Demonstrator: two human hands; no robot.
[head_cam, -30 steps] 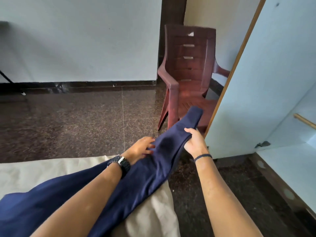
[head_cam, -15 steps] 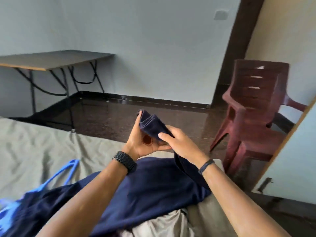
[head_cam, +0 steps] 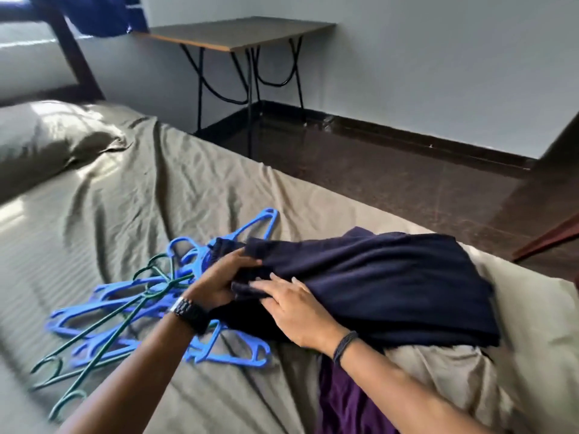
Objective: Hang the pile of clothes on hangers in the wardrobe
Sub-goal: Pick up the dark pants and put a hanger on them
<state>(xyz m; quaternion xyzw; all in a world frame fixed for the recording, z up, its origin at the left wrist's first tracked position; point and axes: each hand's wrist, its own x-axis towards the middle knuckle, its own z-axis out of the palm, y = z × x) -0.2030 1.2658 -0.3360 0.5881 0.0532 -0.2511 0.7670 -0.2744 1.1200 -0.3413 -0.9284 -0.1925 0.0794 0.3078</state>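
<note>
Navy folded garment (head_cam: 391,277), soft and floppy at frame centre: left hand (head_cam: 219,280) grips its edge, right hand (head_cam: 294,305) presses flat; best held by the waistband near blue hangers (head_cam: 131,302).

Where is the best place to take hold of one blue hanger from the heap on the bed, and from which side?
Probably the blue hanger nearest the person: it lies flat on the sheet, apart from the tangle of blue and green hangers. Grip its free right end from the near side, where nothing covers it. The left hand is closest.
</note>
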